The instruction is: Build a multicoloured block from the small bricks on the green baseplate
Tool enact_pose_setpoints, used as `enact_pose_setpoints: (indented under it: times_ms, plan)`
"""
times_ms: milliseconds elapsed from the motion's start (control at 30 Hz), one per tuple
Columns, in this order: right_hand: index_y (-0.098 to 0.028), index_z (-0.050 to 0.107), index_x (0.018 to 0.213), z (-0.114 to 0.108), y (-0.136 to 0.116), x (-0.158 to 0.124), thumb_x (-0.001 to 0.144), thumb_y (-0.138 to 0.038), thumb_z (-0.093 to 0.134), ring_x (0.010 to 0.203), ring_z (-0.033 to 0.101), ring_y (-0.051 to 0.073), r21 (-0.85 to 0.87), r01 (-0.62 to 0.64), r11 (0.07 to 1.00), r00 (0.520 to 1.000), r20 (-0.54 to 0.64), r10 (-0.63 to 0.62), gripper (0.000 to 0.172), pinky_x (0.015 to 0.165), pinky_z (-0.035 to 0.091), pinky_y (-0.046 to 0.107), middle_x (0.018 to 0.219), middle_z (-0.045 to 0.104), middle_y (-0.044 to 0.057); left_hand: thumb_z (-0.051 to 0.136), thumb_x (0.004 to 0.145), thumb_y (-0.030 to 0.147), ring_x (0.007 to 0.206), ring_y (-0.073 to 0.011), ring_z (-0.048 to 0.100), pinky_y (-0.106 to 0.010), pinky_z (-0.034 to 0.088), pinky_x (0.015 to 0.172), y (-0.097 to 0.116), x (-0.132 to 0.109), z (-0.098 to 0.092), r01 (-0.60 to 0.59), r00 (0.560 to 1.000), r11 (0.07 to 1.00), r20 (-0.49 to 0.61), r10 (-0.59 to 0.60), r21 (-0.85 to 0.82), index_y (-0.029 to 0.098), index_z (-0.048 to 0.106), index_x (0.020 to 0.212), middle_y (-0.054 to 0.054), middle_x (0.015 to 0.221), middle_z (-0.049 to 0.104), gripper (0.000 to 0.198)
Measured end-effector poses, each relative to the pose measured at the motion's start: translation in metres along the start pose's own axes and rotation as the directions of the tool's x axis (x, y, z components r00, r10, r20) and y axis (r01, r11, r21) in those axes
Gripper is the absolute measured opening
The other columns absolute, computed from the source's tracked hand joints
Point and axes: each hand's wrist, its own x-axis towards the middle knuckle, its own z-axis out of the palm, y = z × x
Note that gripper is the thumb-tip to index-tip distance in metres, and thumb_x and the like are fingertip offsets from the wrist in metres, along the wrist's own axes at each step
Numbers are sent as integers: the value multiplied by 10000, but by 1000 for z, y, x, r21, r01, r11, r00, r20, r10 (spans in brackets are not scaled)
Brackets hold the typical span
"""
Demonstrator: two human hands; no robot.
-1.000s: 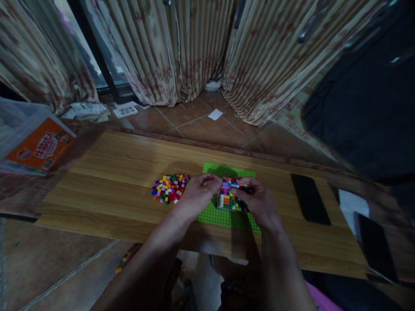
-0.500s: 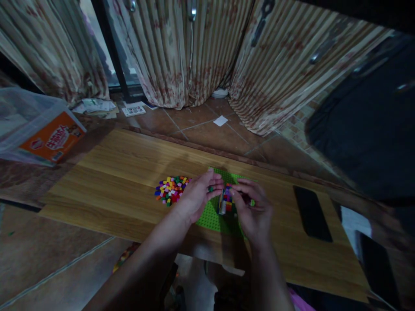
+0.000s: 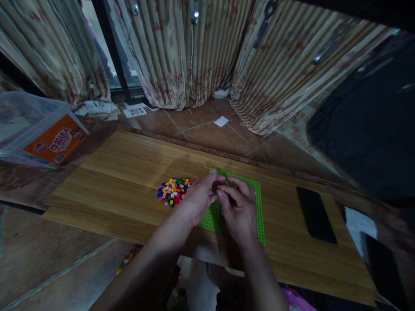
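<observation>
A green studded baseplate (image 3: 261, 216) lies on the wooden table, mostly under my hands. Over its left part is my left hand (image 3: 201, 196), fingers curled around a small dark green brick (image 3: 214, 191). My right hand (image 3: 238, 205) meets it above the plate, its thumb and fingertips pinched beside the green brick; whatever they grip is too small to make out. The bricks built on the plate are almost wholly hidden under my right hand. Left of my left hand lies a loose pile of small coloured bricks (image 3: 173, 190).
On the wooden table (image 3: 113, 172), a black phone-like slab (image 3: 316, 214) lies to the right. A clear plastic box with an orange label (image 3: 58, 142) stands at the far left. Patterned curtains (image 3: 168, 56) hang behind the table. Another dark flat object (image 3: 382, 263) is at the lower right.
My right hand has moved left, off the right side of the bricks, to meet my left hand, and now covers the built bricks. The plate's right edge has come into view.
</observation>
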Motion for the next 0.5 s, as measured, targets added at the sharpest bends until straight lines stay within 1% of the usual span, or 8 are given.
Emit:
enact_pose_setpoints:
  times_ms: [133, 300, 400, 500]
  plan:
    - [-280, 731, 995, 4, 0, 0, 925, -322, 589, 1110, 547, 248, -23, 21, 1000, 999, 32, -20, 164, 941, 440, 450, 1170, 640, 55, 683, 791, 489, 870, -145, 621, -239, 451, 737, 0, 0, -3, -21, 999, 999, 28, 19, 47, 137, 711, 806, -74, 901, 702, 354]
    - [-291, 729, 1003, 4, -1, 0, 923, -321, 589, 1120, 536, 256, -49, 34, 998, 997, 71, -30, 165, 952, 427, 463, 1197, 629, 49, 672, 806, 439, 832, -131, 607, -234, 440, 710, 0, 1, -4, -39, 999, 998, 26, 38, 45, 137, 708, 800, -65, 895, 694, 304]
    - [-306, 724, 1020, 4, -3, -1, 919, -313, 590, 1139, 525, 261, -44, 42, 998, 995, 93, -38, 168, 960, 422, 473, 1231, 611, 46, 668, 811, 421, 830, -132, 611, -235, 440, 697, 1, 1, -4, -37, 999, 999, 13, 36, 38, 138, 704, 810, -63, 895, 693, 285]
    - [-300, 721, 996, 4, -5, -1, 913, -302, 594, 1167, 513, 265, -25, 37, 999, 995, 94, -34, 153, 977, 416, 482, 1266, 589, 47, 675, 804, 414, 818, -132, 611, -233, 437, 679, 2, 1, -4, -28, 1000, 999, 12, 27, 38, 138, 699, 807, -64, 891, 692, 278]
